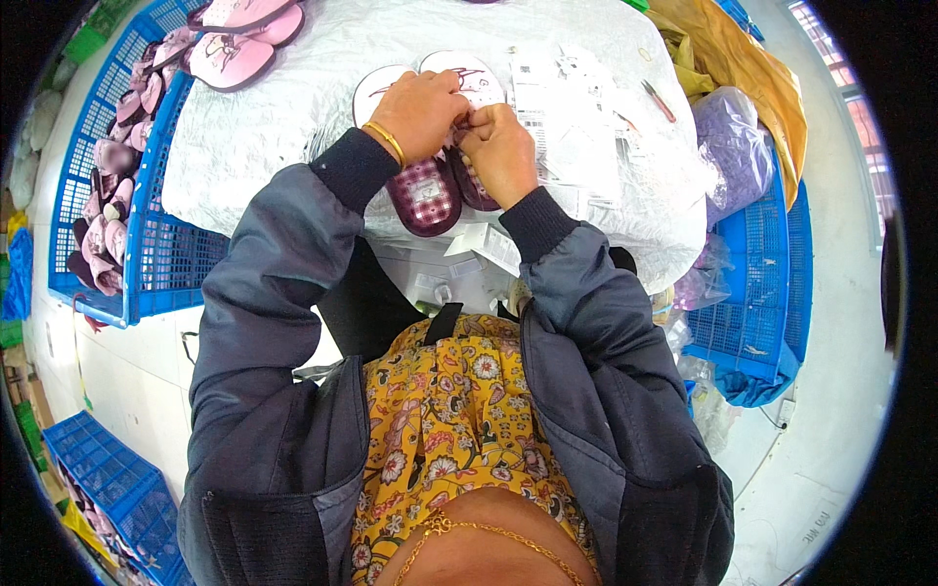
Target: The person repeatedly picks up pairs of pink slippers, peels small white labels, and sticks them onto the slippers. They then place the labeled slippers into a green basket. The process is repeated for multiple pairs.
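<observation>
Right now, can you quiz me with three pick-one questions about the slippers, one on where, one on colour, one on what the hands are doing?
1. Where is the blue crate full of slippers?
A. at the person's left
B. on the table
C. behind the yellow bag

2. What colour are the soles of the slippers under the hands?
A. green
B. dark maroon
C. orange

3. What are the hands doing?
A. resting flat, apart
B. holding scissors
C. both pinching together on the slippers

Answers:
1. A: the crate stands beside the white table, on the left side.
2. B: the heels that stick out toward the person are dark maroon with a checked pattern.
3. C: the left hand and the right hand meet on top of the pair, fingers curled.
</observation>
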The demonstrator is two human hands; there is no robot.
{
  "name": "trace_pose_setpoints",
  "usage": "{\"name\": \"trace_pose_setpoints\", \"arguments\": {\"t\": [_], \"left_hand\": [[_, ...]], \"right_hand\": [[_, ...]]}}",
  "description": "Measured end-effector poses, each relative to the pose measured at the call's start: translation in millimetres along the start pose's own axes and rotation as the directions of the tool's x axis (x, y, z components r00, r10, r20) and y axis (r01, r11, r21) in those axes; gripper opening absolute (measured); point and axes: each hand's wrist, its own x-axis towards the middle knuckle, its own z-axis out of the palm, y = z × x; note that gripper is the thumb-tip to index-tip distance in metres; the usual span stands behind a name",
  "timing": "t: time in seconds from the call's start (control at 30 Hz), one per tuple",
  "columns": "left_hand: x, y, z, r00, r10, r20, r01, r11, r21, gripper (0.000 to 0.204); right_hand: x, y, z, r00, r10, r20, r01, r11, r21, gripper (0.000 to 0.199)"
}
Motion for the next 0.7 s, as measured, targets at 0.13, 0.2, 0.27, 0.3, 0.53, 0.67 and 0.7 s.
{"name": "trace_pose_setpoints", "arguments": {"t": [0.13,0.2,0.27,0.3,0.53,0.67,0.7], "left_hand": [[2,2,0,1.0,0.027,0.015,-0.028,0.998,0.057,0.022],[1,3,4,0.999,0.049,-0.005,-0.048,0.995,0.089,0.021],[3,5,6,0.999,0.047,-0.002,-0.047,0.996,0.08,0.022],[5,6,6,0.999,0.033,0.013,-0.033,0.998,0.055,0.022],[4,1,-20,0.977,0.142,-0.158,-0.162,0.979,-0.126,0.021],[-6,10,-38,0.979,0.123,-0.165,-0.135,0.989,-0.067,0.025],[-9,10,-39,0.966,0.114,-0.233,-0.14,0.985,-0.097,0.025]], "right_hand": [[-1,-2,-3,0.999,0.021,0.049,-0.021,1.0,-0.001,0.02],[-1,0,-3,0.999,0.021,0.05,-0.023,0.999,0.034,0.022],[-4,-1,-3,0.999,0.031,0.042,-0.033,0.997,0.064,0.023],[-5,-2,-4,0.999,0.041,0.035,-0.043,0.996,0.078,0.023],[-5,13,-5,0.993,-0.064,0.097,0.019,0.915,0.404,0.021],[-4,14,-11,0.97,-0.162,0.182,0.076,0.91,0.407,0.019],[-5,10,-11,0.969,-0.155,0.193,0.07,0.919,0.387,0.018]]}}
